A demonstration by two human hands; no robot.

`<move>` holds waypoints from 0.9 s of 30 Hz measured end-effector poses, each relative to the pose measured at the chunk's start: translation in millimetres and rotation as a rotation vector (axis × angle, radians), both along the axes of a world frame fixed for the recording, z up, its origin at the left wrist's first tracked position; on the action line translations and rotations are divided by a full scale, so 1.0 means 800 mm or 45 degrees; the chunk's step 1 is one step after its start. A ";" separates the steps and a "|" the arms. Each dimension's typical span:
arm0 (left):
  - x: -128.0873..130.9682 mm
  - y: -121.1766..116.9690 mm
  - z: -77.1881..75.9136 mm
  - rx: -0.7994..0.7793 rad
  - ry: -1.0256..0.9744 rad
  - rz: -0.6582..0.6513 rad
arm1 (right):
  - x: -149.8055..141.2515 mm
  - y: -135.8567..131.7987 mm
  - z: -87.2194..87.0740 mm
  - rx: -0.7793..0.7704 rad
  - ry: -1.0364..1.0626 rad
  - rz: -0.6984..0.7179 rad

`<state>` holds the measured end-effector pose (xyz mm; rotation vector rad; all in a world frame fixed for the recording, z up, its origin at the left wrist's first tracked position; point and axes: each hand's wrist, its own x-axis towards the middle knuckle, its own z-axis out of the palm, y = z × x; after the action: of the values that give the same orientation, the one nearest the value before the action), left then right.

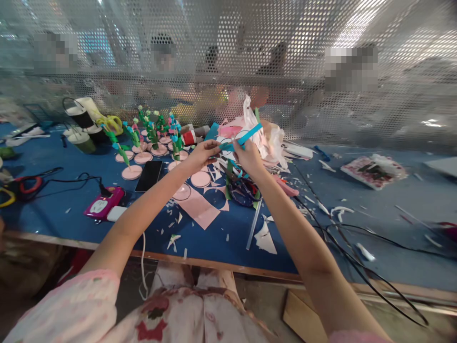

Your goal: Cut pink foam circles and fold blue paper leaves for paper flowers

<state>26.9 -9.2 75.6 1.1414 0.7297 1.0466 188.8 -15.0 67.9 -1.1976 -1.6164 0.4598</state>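
Both hands are raised over the middle of the blue table, close together. My right hand (249, 156) is closed on a bright blue paper strip (252, 134), whose free end slants up to the right. My left hand (206, 153) pinches the left end of the blue material, where it looks darker teal; I cannot make out its exact shape there. Below the right hand lie dark-handled scissors (243, 193). Beneath and left of the hands are pink round discs (200, 179) and a pink sheet (200, 209) with cut-out edges.
Small paper flowers on pink bases (160, 150) stand at the left, near a black phone (149, 176) and a magenta power box (104, 204). Paper scraps (266, 238) litter the table. Black cables (352, 259) run at the right. A perforated metal screen (228, 62) rises behind.
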 end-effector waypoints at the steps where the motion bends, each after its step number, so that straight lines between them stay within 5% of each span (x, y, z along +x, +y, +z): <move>1: 0.000 0.000 0.000 -0.003 -0.013 0.013 | -0.002 -0.002 0.002 -0.024 0.058 0.006; 9: 0.002 0.000 0.003 0.023 -0.073 0.107 | -0.011 -0.009 0.013 -0.272 0.591 0.225; 17: 0.003 -0.006 0.005 0.304 0.062 0.155 | -0.010 -0.007 0.010 -0.186 0.600 0.338; 23: 0.003 -0.002 0.002 0.438 0.137 0.039 | -0.011 -0.007 0.013 -0.069 0.520 0.246; 27: 0.001 0.000 0.004 0.697 0.298 0.141 | -0.010 -0.010 0.016 -0.046 0.550 0.171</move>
<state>27.3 -9.3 78.7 1.7304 0.7137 1.2619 181.0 -22.9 80.9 -0.9391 -1.3202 0.7796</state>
